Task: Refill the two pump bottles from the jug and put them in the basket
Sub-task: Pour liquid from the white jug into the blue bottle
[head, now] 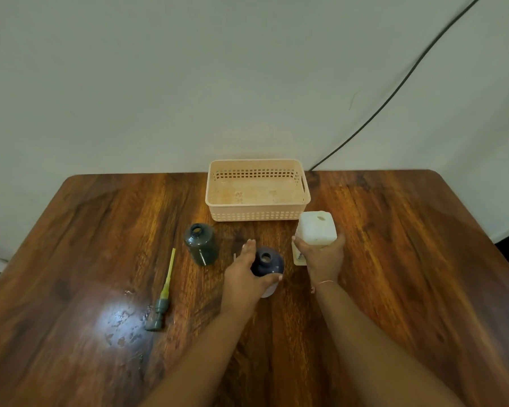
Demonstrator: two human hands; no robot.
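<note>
A dark blue bottle (pixel 267 264) with an open neck stands at the middle of the wooden table (pixel 394 259), and my left hand (pixel 244 274) wraps around its left side. My right hand (pixel 322 255) grips a white jug (pixel 317 227), upright just right of the blue bottle. A dark green bottle (pixel 201 243), also without its pump, stands to the left. Its green pump head with a yellow tube (pixel 162 295) lies flat on the table further left. A peach basket (pixel 257 190) with nothing in it sits behind the bottles.
Small wet spots (pixel 121 324) glisten on the table's left front, near the pump. A black cable (pixel 394 92) runs down the wall behind the basket's right end.
</note>
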